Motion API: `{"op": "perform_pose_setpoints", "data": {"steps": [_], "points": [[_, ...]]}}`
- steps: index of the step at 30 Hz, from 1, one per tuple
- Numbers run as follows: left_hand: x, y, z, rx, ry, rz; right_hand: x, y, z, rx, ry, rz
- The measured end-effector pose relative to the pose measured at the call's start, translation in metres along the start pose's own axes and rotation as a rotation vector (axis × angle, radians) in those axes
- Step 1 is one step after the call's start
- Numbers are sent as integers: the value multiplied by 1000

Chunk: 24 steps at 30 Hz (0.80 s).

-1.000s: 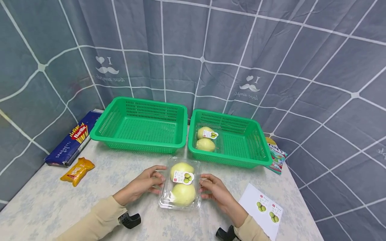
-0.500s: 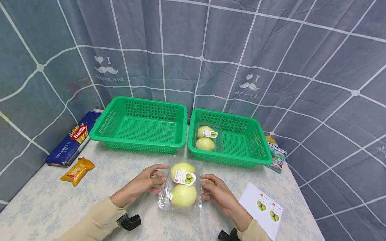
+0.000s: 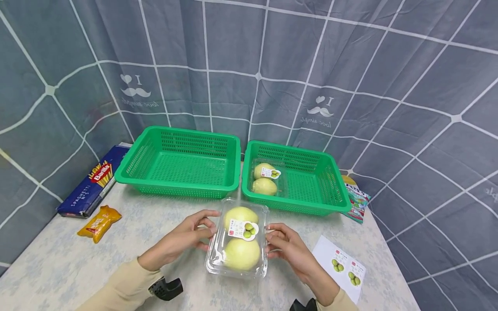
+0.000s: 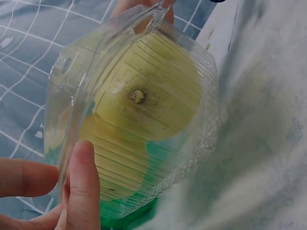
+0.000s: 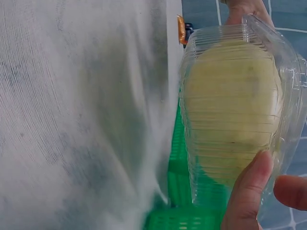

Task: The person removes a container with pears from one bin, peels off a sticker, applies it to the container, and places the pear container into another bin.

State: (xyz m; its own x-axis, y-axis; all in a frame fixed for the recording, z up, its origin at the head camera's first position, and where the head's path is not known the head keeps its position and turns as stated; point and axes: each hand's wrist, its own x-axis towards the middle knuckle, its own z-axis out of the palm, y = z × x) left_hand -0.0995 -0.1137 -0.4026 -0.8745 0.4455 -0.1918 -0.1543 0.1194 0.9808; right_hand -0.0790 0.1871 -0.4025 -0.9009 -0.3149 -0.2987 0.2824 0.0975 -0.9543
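A clear plastic clamshell fruit box [image 3: 214, 263] is held up in front of the baskets. Inside lie two pale yellow fruits [image 3: 242, 255], seen through the lid, with a white label [image 3: 243, 230] on top printed with green fruit. My left hand [image 3: 186, 237] pinches the box's left edge; in the left wrist view the thumb [image 4: 82, 177] presses on the ribbed side, near the rim. On the opposite edge my right hand [image 3: 291, 249] grips likewise, its thumb [image 5: 252, 187] against the wall in the right wrist view. In both wrist views the box stands off the tabletop.
A green basket [image 3: 180, 190] stands back left. Beside it, another green basket [image 3: 295, 207] holds a similar fruit box [image 3: 281, 190]. At left lie a spaghetti box [image 3: 93, 183] and an orange packet [image 3: 99, 223]. At right are a sticker sheet [image 3: 342, 270] and a colourful snack bag [image 3: 355, 201].
The fruit box and both hands have shifted slightly right, and the box looks a little larger and more tilted in the head view. Both hands keep their hold. The baskets stay put.
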Motion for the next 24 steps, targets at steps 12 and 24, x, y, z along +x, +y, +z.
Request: {"op": "perform_pose_setpoints", "data": {"steps": [12,24], "points": [[2,21,6,15,-98,3,-7,-13,-14,-54,28,-20],[33,55,17,16,-97,23,0,-43,-44,-105,124,-32]]}}
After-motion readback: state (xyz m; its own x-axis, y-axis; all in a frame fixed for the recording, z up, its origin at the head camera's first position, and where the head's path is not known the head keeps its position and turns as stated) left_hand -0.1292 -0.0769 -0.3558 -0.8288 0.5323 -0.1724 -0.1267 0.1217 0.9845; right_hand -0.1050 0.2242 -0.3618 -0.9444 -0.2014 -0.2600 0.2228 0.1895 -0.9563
